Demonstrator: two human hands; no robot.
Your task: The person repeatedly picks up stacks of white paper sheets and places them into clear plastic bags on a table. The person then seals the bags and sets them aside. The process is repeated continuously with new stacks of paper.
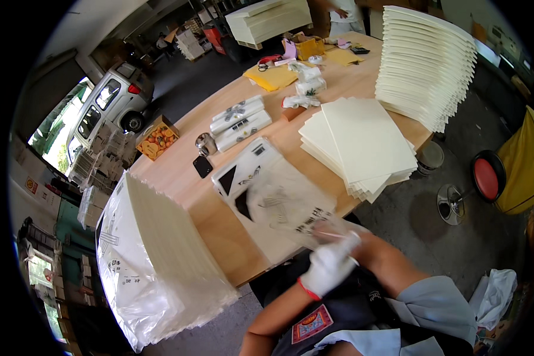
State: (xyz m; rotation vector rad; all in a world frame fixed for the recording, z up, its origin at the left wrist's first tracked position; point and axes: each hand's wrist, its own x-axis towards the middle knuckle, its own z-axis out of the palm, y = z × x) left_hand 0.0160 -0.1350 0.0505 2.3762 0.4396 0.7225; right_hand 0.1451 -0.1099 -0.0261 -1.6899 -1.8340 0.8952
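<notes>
My left hand [329, 268], in a white glove with a red cuff, is closed at the near end of a clear plastic bag [285, 207]. The bag carries dark print and is partly lifted, blurred by motion. My bare right hand [331, 230] is at the same end of the bag, smeared and partly behind the film, so its fingers are unclear. Beneath lies a flat stack of printed plastic bags [256, 157]. To the right, a fanned pile of cream sheets [371, 139] rests on the table.
At left stands a tall row of bagged sheets [160, 261]; at far right, a high stack of cream sheets [421, 65]. The wooden table [219, 237] also bears rolled bags [240, 121], a phone [202, 167], a metal cup [206, 143] and an orange-patterned box [158, 138]. A stool [488, 178] stands right.
</notes>
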